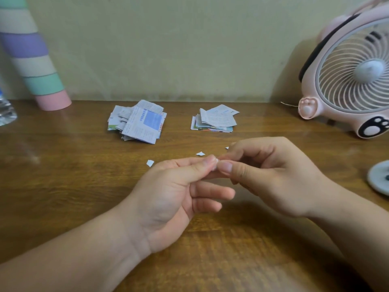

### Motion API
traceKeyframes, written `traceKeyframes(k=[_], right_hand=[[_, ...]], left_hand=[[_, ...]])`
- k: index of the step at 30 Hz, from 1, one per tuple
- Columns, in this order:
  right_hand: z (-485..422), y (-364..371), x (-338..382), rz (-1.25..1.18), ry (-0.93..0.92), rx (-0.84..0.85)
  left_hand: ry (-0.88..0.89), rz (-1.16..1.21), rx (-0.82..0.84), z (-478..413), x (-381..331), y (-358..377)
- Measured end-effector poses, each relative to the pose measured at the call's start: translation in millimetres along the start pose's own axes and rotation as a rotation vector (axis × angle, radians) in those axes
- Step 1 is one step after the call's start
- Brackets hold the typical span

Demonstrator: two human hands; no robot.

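Pinching tiny white paper scrap (215,165), left hand (174,199) and right hand (271,175) meet thumb-to-thumb over brown wooden table (63,175), well inside its edges; scrap mostly hidden, long axis unreadable.

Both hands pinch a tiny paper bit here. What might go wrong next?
The tiny white paper bit pinched between left hand and right hand may slip and get lost among the small white scraps on the brown wooden table. The pink round fan, if running, might scatter the loose stacks of printed paper pieces.
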State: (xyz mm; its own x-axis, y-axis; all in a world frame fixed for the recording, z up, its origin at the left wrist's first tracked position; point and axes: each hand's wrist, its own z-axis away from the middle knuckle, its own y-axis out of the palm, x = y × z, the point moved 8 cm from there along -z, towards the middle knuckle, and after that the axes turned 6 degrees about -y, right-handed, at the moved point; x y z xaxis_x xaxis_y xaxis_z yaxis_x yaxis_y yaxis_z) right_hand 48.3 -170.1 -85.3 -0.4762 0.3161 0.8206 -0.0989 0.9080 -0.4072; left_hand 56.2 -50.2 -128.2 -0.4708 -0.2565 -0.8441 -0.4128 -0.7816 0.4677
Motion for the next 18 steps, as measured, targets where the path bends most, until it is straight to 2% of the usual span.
traceKeyframes(k=[7, 14, 18], right_hand=[[2.6, -10.0, -15.2, -0.09, 0.183, -0.124], [5.8, 1.6, -5.5, -0.176, 0.104, -0.061], [7.3, 7.0, -2.0, -0.092, 0.033, -0.047]], left_hand=[[0.016, 0.029, 0.032, -5.8, 0.2, -0.5], [0.144, -0.118, -0.033, -6.1, -2.8, -6.8], [0.17, -0.153, -0.058, -3.9, -5.5, -5.7]])
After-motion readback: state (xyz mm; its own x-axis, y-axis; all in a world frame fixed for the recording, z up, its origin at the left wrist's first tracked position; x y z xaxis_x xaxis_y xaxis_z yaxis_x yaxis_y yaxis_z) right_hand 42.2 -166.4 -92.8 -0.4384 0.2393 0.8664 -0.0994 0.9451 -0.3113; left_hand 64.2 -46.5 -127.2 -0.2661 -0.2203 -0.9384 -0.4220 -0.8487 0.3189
